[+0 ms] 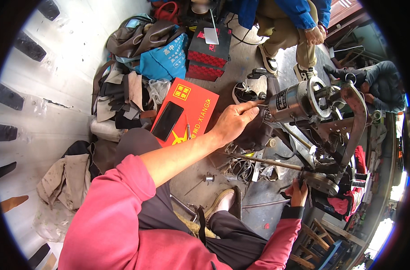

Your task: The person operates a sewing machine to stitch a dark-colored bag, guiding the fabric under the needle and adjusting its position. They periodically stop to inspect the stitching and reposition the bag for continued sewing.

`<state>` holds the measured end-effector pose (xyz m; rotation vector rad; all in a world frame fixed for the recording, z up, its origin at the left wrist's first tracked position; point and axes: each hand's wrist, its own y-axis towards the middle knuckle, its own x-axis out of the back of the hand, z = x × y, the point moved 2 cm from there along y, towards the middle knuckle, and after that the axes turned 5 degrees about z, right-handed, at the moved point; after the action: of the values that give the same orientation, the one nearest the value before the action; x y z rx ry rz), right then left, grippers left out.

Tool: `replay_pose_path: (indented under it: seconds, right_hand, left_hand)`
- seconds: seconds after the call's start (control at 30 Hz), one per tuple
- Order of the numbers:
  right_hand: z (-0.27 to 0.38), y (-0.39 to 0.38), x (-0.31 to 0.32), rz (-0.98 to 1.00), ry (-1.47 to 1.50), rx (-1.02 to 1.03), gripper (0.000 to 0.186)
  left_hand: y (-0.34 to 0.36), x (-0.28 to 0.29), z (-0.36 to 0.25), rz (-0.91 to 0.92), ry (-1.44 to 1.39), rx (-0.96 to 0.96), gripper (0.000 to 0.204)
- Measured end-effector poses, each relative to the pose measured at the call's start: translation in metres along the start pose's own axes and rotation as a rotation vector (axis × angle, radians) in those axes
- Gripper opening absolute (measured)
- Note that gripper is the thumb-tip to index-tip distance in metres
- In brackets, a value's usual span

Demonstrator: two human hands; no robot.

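A hand-worked metal machine (289,105), with a silver cylinder, a dark frame and a curved arm, stands at the right. My left hand (234,122) reaches to the near end of the cylinder. Its thumb and forefinger pinch there on something too small to make out. Lower down, my right hand (298,194) is raised against the underside of a round metal wheel (321,182). The wheel partly hides its fingers, and their grip cannot be made out. A metal rod (263,159) runs leftward from beside the wheel.
On my left a red box lid (200,105) bears a black phone (168,120) and a pen-like tool (188,129). Beyond lie leather scraps (119,92), a blue bag (162,58) and stacked dark boxes (208,47). A seated person's hands (315,35) show at the top; another person (382,85) sits farther right.
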<state>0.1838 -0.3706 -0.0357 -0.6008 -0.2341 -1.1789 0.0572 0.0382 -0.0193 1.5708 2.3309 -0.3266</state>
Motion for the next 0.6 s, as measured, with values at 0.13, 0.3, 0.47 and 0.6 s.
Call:
replay_pose_path:
  seconds: [0.13,0.3,0.47,0.6]
  right_hand:
    - [0.066,-0.029,0.020,-0.172,0.018,0.252,0.036]
    - [0.041,-0.017,0.114,-0.458,-0.086,0.245,0.010]
    - [-0.040,0.017,0.112,-0.455,0.035,0.024,0.018]
    - [-0.051,0.018,0.043,-0.228,0.064,-0.047,0.013]
  left_hand:
    - [-0.001,0.002,0.003,0.042,0.016,0.042,0.041]
    - [-0.001,0.001,0.000,0.023,0.005,-0.046,0.041]
    - [-0.002,0.006,-0.009,0.139,-0.264,0.041,0.060]
    - [0.009,0.018,-0.018,0.250,-0.185,0.038,0.079]
